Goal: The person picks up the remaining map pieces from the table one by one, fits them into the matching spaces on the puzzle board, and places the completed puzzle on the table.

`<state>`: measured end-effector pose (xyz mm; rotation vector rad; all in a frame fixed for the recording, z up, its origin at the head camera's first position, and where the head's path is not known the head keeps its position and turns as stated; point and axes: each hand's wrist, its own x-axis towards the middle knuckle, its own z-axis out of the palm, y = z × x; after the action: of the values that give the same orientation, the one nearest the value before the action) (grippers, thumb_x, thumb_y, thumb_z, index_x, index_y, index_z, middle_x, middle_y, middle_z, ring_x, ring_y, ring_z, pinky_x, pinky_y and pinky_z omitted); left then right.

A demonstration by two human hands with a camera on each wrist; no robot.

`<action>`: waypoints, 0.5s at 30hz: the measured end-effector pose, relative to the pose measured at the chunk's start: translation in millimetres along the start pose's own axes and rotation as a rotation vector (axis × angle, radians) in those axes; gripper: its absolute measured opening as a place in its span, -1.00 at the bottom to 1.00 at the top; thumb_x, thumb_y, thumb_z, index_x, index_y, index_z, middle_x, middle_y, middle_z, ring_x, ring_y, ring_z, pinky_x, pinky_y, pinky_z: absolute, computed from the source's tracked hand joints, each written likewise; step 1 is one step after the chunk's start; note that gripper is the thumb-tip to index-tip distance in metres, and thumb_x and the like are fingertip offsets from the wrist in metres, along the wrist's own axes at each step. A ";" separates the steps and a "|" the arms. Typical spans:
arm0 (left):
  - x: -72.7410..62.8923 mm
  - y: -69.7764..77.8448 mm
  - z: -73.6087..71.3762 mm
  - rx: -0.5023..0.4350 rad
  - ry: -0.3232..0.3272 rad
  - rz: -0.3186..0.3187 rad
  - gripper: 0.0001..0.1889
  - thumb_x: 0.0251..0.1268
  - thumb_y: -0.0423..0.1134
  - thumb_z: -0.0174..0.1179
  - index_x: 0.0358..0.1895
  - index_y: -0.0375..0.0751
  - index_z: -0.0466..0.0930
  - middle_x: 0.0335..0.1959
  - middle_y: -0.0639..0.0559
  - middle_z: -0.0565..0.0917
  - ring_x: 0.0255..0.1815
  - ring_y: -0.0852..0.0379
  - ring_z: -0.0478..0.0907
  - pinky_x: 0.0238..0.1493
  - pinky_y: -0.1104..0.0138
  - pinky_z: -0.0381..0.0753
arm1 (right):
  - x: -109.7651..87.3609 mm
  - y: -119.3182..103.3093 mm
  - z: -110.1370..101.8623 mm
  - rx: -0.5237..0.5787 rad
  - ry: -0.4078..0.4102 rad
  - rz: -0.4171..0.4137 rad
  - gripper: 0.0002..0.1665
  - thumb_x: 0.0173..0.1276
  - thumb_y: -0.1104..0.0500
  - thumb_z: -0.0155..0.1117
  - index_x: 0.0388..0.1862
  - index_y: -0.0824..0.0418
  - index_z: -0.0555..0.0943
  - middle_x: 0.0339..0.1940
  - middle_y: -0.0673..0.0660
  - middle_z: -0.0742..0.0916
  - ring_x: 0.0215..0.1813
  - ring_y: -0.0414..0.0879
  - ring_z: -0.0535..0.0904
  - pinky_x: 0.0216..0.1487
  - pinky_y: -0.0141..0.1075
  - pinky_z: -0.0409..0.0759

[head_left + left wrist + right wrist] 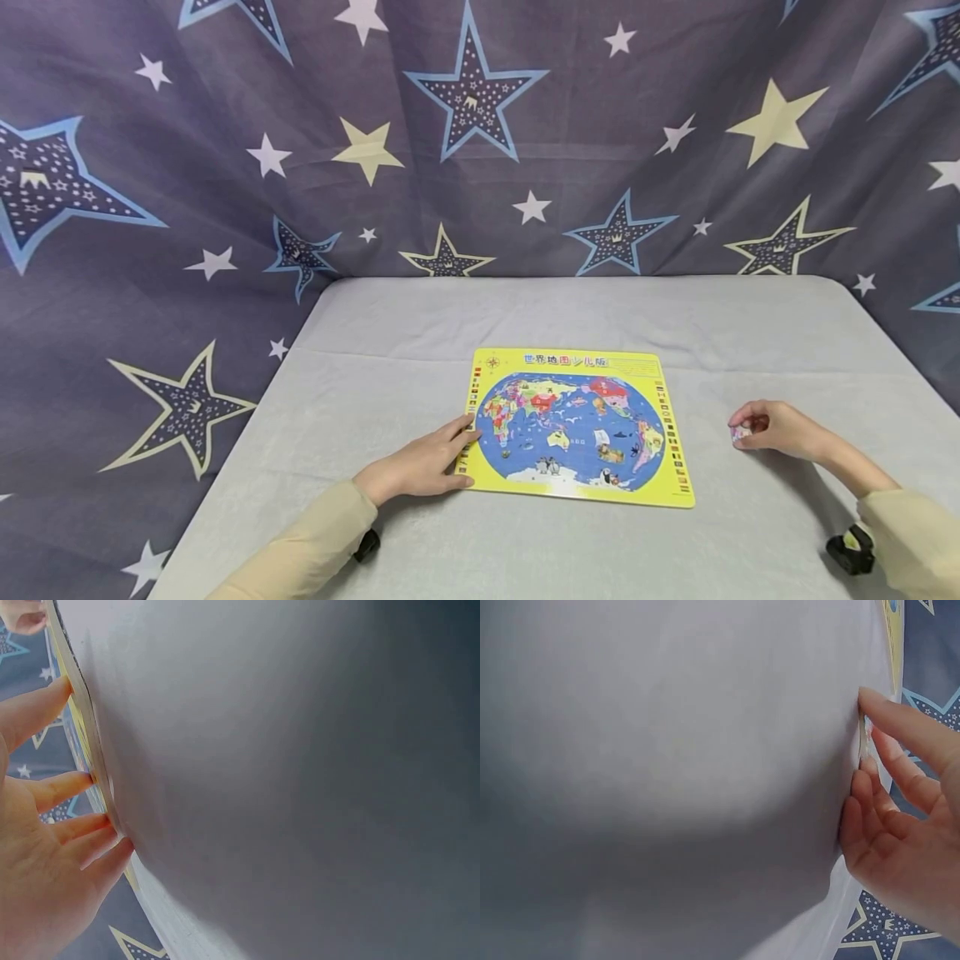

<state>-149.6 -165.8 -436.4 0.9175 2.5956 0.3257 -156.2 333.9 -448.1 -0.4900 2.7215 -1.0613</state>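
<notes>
A yellow-bordered world map puzzle board lies flat on the cloth, near the middle of the head view. Against its left edge rests my left hand, fingers spread and nearly straight, with fingertips over the border. The left wrist view shows those fingertips along the board's thin side. To the right of the board, apart from it, my right hand pinches a small, pinkish puzzle piece between thumb and fingers, low over the cloth. From the right wrist only the thin edge of this piece shows.
A pale grey cloth covers the table. Behind and at the sides hangs a dark curtain with stars. A black wrist device sits by the right sleeve, another by the left.
</notes>
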 end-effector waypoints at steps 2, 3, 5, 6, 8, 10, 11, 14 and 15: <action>0.1 -0.2 0.2 -0.005 0.001 0.001 -0.28 0.18 0.08 0.06 0.32 -0.24 0.11 0.39 -0.16 -0.06 0.37 -0.04 -0.05 0.27 0.14 0.15 | -0.1 1.4 0.2 0.011 0.002 -0.025 -0.76 -0.04 0.33 0.36 -0.38 0.40 0.53 -0.53 -0.03 0.50 -0.52 -0.35 0.29 -0.56 -0.46 0.32; 0.0 -0.2 0.3 -0.007 0.004 0.004 -0.29 0.18 0.07 0.06 0.32 -0.25 0.12 0.39 -0.17 -0.06 0.37 -0.05 -0.04 0.26 0.14 0.15 | -0.1 2.0 0.4 0.020 0.007 -0.038 -0.77 -0.04 0.34 0.36 -0.39 0.40 0.53 -0.53 -0.03 0.51 -0.52 -0.35 0.30 -0.57 -0.46 0.33; -0.3 -0.6 0.6 -0.010 0.009 0.010 -0.28 0.18 0.07 0.06 0.32 -0.26 0.12 0.38 -0.18 -0.05 0.37 -0.05 -0.05 0.27 0.14 0.15 | -0.1 2.8 0.3 0.035 0.009 -0.063 -0.78 -0.03 0.36 0.34 -0.39 0.40 0.52 -0.54 -0.02 0.52 -0.52 -0.35 0.33 -0.57 -0.46 0.36; -0.7 -0.4 0.5 -0.006 0.013 0.018 -0.28 0.19 0.09 0.05 0.31 -0.27 0.13 0.38 -0.20 -0.04 0.36 -0.07 -0.03 0.26 0.13 0.16 | 0.0 3.1 0.0 0.040 0.007 -0.072 -0.79 -0.02 0.38 0.33 -0.39 0.40 0.51 -0.54 -0.01 0.53 -0.52 -0.35 0.35 -0.56 -0.46 0.38; -1.0 -0.4 0.8 -0.007 0.014 0.021 -0.28 0.19 0.09 0.05 0.31 -0.28 0.13 0.37 -0.21 -0.04 0.36 -0.08 -0.03 0.25 0.12 0.16 | 0.0 2.9 -1.1 0.054 -0.007 -0.078 -0.81 0.00 0.39 0.31 -0.38 0.41 0.51 -0.54 0.00 0.55 -0.51 -0.35 0.39 -0.55 -0.46 0.42; -0.8 -0.5 0.9 -0.005 0.011 0.020 -0.28 0.19 0.09 0.04 0.31 -0.28 0.13 0.37 -0.21 -0.04 0.36 -0.08 -0.03 0.25 0.12 0.16 | 0.0 1.9 -2.5 0.071 -0.032 -0.075 -0.84 0.04 0.42 0.26 -0.36 0.44 0.51 -0.52 0.01 0.57 -0.49 -0.35 0.43 -0.53 -0.45 0.45; -0.7 -0.4 0.8 -0.007 0.008 0.018 -0.28 0.19 0.09 0.05 0.31 -0.27 0.12 0.38 -0.20 -0.04 0.36 -0.07 -0.04 0.26 0.12 0.16 | 0.0 1.2 -3.3 0.077 -0.044 -0.068 -0.85 0.06 0.42 0.23 -0.35 0.46 0.51 -0.51 0.01 0.58 -0.48 -0.35 0.44 -0.52 -0.45 0.47; 0.1 -0.3 0.2 -0.011 -0.005 0.001 -0.29 0.19 0.07 0.06 0.32 -0.24 0.11 0.39 -0.17 -0.07 0.37 -0.05 -0.06 0.27 0.14 0.14 | 0.2 -1.0 -5.6 0.103 -0.070 -0.056 -0.86 0.13 0.45 0.13 -0.31 0.53 0.52 -0.47 0.03 0.62 -0.47 -0.34 0.47 -0.52 -0.43 0.49; 0.3 -0.3 -0.3 -0.007 -0.007 -0.002 -0.29 0.19 0.07 0.06 0.33 -0.24 0.11 0.39 -0.16 -0.07 0.37 -0.04 -0.06 0.27 0.14 0.13 | 0.4 -1.9 -6.2 0.109 -0.073 -0.052 -0.85 0.14 0.46 0.11 -0.30 0.54 0.52 -0.46 0.04 0.63 -0.48 -0.34 0.47 -0.52 -0.42 0.49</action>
<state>-150.0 -165.8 -436.3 0.9116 2.5869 0.3307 -157.8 336.4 -442.3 -0.5719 2.5848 -1.1735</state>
